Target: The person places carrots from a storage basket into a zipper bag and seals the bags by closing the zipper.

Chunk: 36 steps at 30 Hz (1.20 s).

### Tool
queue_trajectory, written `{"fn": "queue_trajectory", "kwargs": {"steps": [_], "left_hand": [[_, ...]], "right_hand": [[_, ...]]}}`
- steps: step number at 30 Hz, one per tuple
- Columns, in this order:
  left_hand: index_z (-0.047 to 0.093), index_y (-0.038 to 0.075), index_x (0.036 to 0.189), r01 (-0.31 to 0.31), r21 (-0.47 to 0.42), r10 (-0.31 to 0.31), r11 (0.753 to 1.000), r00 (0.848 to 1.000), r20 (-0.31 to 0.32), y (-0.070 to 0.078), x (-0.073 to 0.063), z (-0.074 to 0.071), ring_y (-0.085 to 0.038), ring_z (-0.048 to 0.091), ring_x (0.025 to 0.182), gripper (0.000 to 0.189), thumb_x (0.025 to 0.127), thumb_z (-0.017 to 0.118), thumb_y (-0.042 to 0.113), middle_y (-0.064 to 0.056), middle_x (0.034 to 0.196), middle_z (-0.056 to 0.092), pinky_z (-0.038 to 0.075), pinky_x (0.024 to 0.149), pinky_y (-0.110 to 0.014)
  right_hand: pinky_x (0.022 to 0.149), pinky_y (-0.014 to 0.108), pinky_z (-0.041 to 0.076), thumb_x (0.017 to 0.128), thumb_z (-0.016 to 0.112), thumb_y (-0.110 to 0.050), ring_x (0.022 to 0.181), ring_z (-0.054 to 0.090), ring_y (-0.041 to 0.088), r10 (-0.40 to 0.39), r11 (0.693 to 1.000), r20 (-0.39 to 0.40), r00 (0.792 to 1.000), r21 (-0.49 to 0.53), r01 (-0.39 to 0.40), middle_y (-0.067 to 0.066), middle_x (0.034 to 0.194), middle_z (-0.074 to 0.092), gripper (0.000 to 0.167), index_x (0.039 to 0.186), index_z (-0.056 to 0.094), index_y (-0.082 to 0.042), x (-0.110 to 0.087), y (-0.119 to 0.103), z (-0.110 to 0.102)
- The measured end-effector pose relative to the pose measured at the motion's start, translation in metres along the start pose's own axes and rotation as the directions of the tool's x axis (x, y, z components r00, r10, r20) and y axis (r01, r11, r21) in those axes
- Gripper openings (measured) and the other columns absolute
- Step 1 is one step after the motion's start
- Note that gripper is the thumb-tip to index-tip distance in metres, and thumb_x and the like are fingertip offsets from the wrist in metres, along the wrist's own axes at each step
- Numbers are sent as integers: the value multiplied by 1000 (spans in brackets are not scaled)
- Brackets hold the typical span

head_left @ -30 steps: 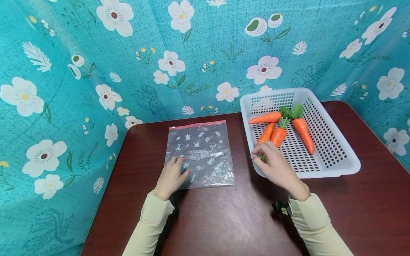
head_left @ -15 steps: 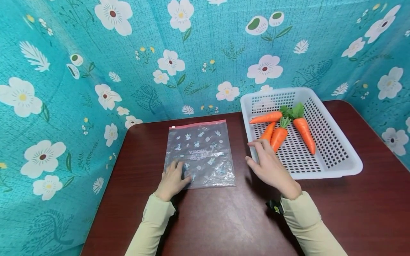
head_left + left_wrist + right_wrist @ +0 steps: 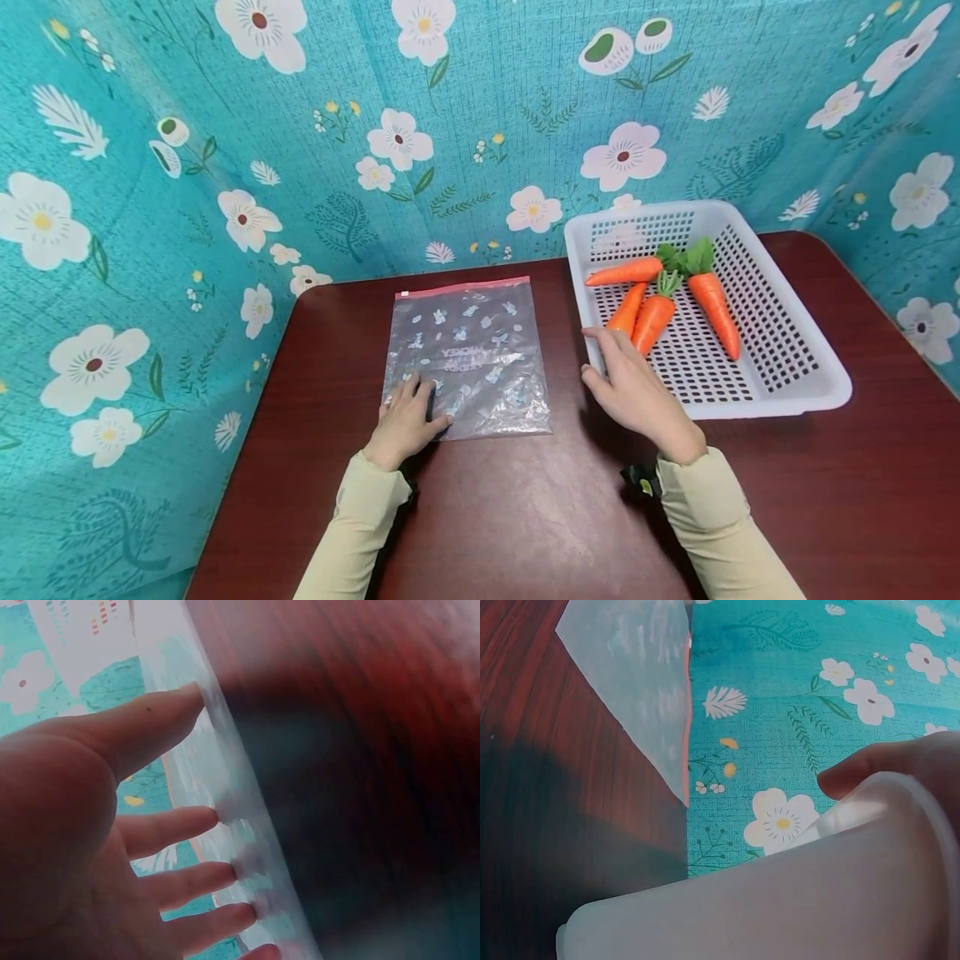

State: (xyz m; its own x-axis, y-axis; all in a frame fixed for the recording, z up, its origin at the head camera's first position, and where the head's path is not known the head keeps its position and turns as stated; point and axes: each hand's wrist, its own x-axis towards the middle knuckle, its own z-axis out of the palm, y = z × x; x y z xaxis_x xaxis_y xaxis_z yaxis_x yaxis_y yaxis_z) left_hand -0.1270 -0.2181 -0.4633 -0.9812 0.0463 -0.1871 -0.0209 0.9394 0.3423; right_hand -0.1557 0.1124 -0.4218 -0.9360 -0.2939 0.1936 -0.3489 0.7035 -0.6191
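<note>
A clear zipper bag with a red slider strip and small printed figures lies flat on the dark wood table. My left hand rests on its near left corner, fingers spread, and in the left wrist view the fingertips touch the plastic. My right hand is at the left rim of a white plastic basket, with index finger extended and thumb apart. Several orange carrots with green tops lie in the basket, among them one carrot on the right and another beyond my hand, which partly hides the nearest ones.
The dark red wood table has rounded far corners. A teal flowered cloth hangs behind it and along both sides. The basket stands at the table's right, a short gap from the bag.
My right hand has shifted left from over the basket's near left corner to its rim, and its fingers have spread apart. My left hand has barely moved on the bag.
</note>
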Motion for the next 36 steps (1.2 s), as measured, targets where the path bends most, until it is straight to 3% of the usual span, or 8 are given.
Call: {"fn": "queue_trajectory", "kwargs": {"steps": [10, 20, 25, 32, 36], "left_hand": [[49, 7, 137, -20, 46, 20, 999, 1000, 8, 5, -3, -3, -46, 33, 139, 65, 85, 71, 39, -24, 149, 38, 33, 100, -71], [56, 5, 118, -64, 152, 69, 986, 997, -27, 17, -17, 0, -40, 54, 107, 61, 75, 79, 40, -17, 122, 55, 51, 78, -57], [58, 5, 114, -70, 173, 74, 982, 997, -17, 19, -19, -3, -40, 56, 103, 61, 72, 81, 43, -16, 118, 57, 51, 80, -54], [65, 4, 103, -90, 114, 90, 989, 996, 0, 10, -4, -18, -33, 61, 90, 46, 78, 75, 42, -14, 102, 61, 52, 77, -47], [60, 0, 115, 7, 20, -7, 1000, 1000, -18, -4, 14, -28, -34, 57, 100, 50, 84, 71, 37, -19, 113, 56, 51, 84, -49]], "right_hand": [[92, 53, 42, 91, 56, -15, 112, 51, 37, -4, 1000, -24, 1000, -3, 4, 23, 130, 51, 47, 135, 45, -2, 3, 0, -1], [87, 52, 43, 91, 56, -15, 103, 52, 36, 13, 1000, -14, 1000, 5, -13, 22, 127, 52, 47, 135, 45, -4, 1, 1, -1], [92, 54, 42, 91, 56, -16, 113, 51, 38, 22, 1000, 0, 1000, 17, -22, 23, 132, 50, 47, 136, 45, -3, 2, 1, -1], [92, 53, 41, 92, 55, -16, 112, 50, 36, 45, 999, 18, 999, 15, -46, 23, 134, 49, 47, 137, 44, -4, 2, 2, -3], [92, 53, 42, 92, 56, -15, 112, 50, 36, 38, 999, 24, 999, 22, -39, 23, 133, 50, 47, 137, 44, -4, 3, 1, -3]]}}
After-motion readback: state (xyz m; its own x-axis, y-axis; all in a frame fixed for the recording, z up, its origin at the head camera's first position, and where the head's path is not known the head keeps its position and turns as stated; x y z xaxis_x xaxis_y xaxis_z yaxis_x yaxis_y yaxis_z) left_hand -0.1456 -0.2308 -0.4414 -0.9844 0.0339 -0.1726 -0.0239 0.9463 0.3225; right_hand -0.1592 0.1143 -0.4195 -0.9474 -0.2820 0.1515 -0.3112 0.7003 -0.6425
